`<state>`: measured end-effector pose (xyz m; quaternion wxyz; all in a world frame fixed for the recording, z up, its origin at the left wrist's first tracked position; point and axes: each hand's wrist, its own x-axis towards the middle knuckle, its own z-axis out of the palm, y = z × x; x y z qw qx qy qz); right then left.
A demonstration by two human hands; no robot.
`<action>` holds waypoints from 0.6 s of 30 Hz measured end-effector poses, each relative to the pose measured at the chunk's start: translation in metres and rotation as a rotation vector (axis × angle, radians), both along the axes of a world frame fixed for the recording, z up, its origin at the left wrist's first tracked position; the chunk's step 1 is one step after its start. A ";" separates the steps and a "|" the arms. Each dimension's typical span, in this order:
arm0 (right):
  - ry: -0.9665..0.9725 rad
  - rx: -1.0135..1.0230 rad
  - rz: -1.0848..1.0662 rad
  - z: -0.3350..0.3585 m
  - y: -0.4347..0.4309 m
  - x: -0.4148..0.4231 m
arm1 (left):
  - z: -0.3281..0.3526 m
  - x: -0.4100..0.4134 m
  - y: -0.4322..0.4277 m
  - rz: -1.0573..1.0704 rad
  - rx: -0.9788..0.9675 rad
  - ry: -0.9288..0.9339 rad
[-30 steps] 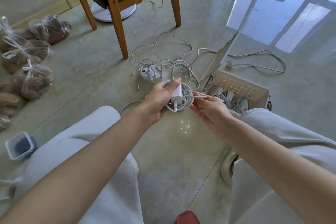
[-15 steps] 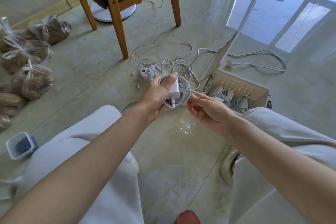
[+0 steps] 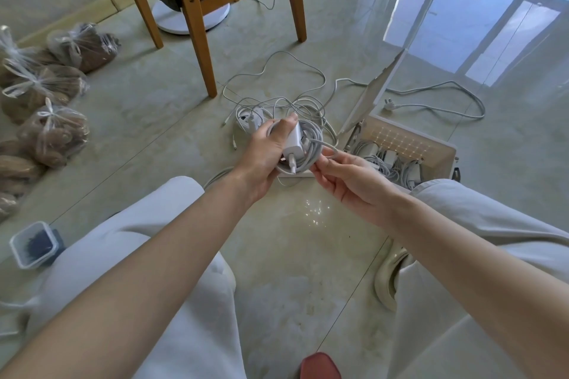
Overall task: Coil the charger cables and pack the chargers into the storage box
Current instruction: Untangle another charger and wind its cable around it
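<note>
My left hand (image 3: 267,151) grips a white charger (image 3: 293,144) together with its coiled white cable (image 3: 312,144), thumb pressed on the plug block. My right hand (image 3: 345,177) pinches the loose end of that cable just right of the coil. Behind the hands lies a tangle of more white chargers and cables (image 3: 277,108) on the floor. The white storage box (image 3: 437,148) stands open at the right, its lid (image 3: 374,92) tilted up, with several coiled chargers inside.
A wooden chair (image 3: 197,24) stands behind the tangle, a white round base under it. Tied plastic bags (image 3: 52,132) line the left side. A small lidded container (image 3: 32,244) sits by my left knee. A long white power cord (image 3: 443,104) loops beyond the box.
Both hands have stayed over the same spot. My right hand has drawn the cable end in closer against the coil held by my left hand.
</note>
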<state>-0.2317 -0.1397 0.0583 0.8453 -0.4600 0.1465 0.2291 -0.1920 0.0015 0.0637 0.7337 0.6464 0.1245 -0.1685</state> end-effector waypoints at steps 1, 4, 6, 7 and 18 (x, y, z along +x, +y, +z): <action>-0.069 -0.165 -0.010 -0.001 0.001 0.001 | -0.002 0.000 0.000 0.011 0.043 -0.013; -0.221 -0.590 -0.005 -0.007 0.007 -0.003 | -0.010 -0.004 -0.004 0.051 0.139 -0.018; -0.207 -0.603 -0.010 -0.008 0.012 -0.007 | -0.015 -0.005 -0.007 0.052 0.211 -0.051; -0.186 -0.574 -0.017 -0.008 0.013 -0.009 | -0.016 -0.004 -0.007 0.047 0.240 -0.071; -0.183 -0.707 0.057 -0.014 -0.001 0.005 | -0.012 -0.007 -0.011 0.020 0.006 0.134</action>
